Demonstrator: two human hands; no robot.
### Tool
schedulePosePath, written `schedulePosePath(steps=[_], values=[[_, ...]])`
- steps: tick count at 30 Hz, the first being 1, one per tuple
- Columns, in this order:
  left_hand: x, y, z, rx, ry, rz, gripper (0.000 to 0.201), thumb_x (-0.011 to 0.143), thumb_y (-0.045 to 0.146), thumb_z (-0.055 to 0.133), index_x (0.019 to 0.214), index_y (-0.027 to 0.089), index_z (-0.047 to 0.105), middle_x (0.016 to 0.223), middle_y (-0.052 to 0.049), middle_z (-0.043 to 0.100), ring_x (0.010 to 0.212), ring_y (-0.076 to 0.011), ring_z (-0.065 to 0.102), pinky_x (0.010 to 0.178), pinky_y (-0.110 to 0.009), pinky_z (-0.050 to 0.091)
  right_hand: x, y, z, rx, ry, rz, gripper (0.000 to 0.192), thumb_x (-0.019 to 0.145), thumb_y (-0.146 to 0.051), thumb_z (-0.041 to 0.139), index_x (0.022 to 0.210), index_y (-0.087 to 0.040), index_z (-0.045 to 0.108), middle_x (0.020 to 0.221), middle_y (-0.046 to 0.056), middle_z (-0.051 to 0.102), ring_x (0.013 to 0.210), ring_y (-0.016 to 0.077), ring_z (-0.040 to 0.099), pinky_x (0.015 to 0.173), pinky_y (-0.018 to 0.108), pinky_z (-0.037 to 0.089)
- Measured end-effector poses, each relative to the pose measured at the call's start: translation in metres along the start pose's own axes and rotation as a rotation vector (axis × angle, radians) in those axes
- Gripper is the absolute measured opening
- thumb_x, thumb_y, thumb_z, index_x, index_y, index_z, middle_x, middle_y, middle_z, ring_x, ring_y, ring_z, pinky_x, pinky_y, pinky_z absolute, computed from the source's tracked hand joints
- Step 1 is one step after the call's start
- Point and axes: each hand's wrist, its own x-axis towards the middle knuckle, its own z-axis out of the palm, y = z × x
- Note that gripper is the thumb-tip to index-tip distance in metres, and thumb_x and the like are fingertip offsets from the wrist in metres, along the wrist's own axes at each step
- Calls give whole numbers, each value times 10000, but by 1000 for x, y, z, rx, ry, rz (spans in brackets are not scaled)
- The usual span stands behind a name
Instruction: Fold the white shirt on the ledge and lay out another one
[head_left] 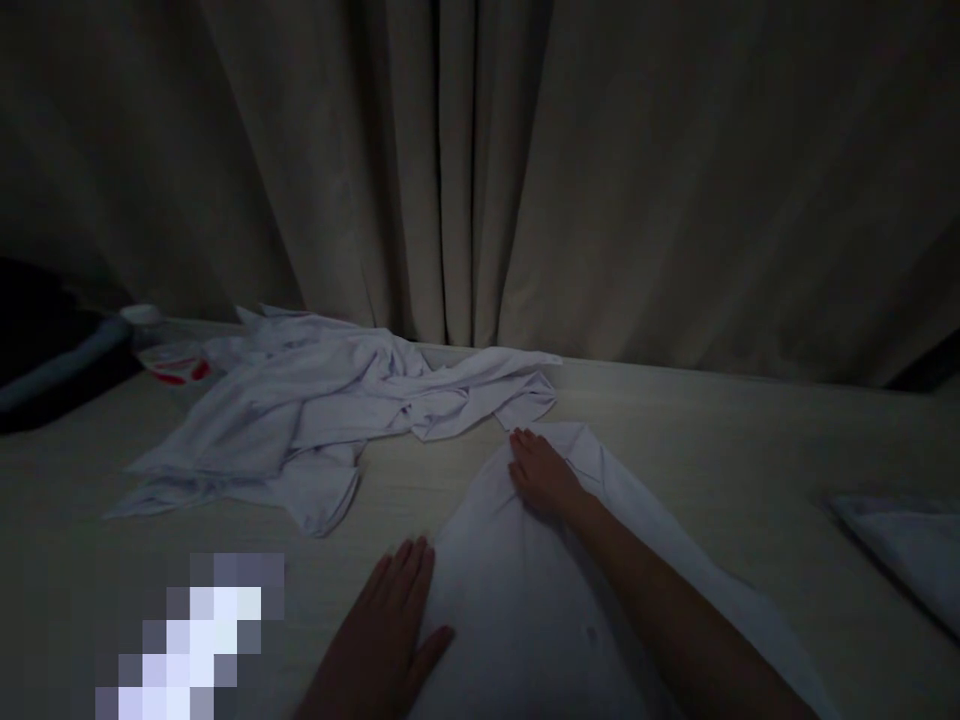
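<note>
**Two hands flat on a white shirt in dim light**

A person leans over a pale table point(750, 440) in a dark room, with grey curtains point(480, 170) hanging behind it. A white shirt point(517, 610) lies directly in front of the person, its long axis running from the near edge of the view away toward the curtains. The right hand point(541, 475) rests palm down at the shirt's far end, near what looks like the collar, fingers spread and gripping nothing. The left hand point(394, 625) lies flat along the shirt's left edge, nearer the body, fingers together and open, thumb touching the cloth. The shirt looks smooth and thin, with small buttons faintly visible. Beyond it to the left, well apart from the left hand, sits a crumpled heap of white garments point(300, 420). Another piece of folded white cloth point(907, 550) lies at the far right
</note>
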Motion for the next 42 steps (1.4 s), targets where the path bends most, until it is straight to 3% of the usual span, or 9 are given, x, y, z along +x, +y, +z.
schedulePosePath(steps=[3,6,11,15,18,27,32,37,42], values=[[-5,0,-4,29,3,5,806,816,606,445,1427,110,272,1403,-154,469,1269,-277,480,966,-398,499,13,5,12,7,-45,48,550,939,-336,300,1392,-26,342,1470,189,359,1370,262,305,1130,421,234],[8,1,-14,-23,-19,-28,791,812,615,434,1397,93,331,1404,-167,471,1283,-294,463,972,-411,492,14,13,13,-7,26,84,470,943,-270,285,1357,-85,407,1409,157,460,1298,217,409,1080,359,295],[99,8,-16,-213,-113,-106,629,873,476,400,1352,67,387,1417,-178,460,1334,-299,391,1077,-452,388,20,17,2,-159,89,155,246,886,-309,455,1012,-175,618,1059,116,647,1010,230,556,869,334,399],[180,14,15,-296,-154,-82,480,890,300,388,1289,42,454,1367,-189,510,1301,-279,434,1098,-424,353,24,17,2,-250,123,145,221,855,-351,520,956,-180,619,986,100,644,951,235,549,812,332,386],[207,18,40,-303,-177,-56,426,877,226,384,1239,28,491,1310,-206,552,1257,-270,480,1075,-422,368,25,18,4,-284,144,125,150,849,-241,505,893,-180,635,947,94,646,934,226,540,787,328,370],[209,21,62,-270,-140,96,402,876,215,363,1249,124,482,1337,-123,542,1254,-245,466,1038,-422,377,28,27,4,-134,153,213,235,901,-267,430,892,-190,651,910,72,669,868,197,556,750,303,384],[210,6,48,-307,-136,92,415,845,193,414,1247,118,483,1315,-140,552,1227,-239,483,1011,-405,395,24,24,6,-86,79,183,284,910,-261,379,915,-177,650,940,95,651,864,189,574,728,287,400],[195,3,25,-297,-212,128,261,873,237,397,984,169,624,1021,-107,666,1002,-241,586,876,-411,457,20,22,4,13,28,110,266,883,-213,404,968,-160,650,962,99,642,861,174,583,754,277,419],[175,16,21,-326,-202,143,316,895,243,371,1145,180,554,1269,-117,570,1162,-234,518,984,-409,427,4,47,-15,178,150,136,310,863,-150,422,1087,-163,636,1040,80,649,950,149,580,870,257,416]])
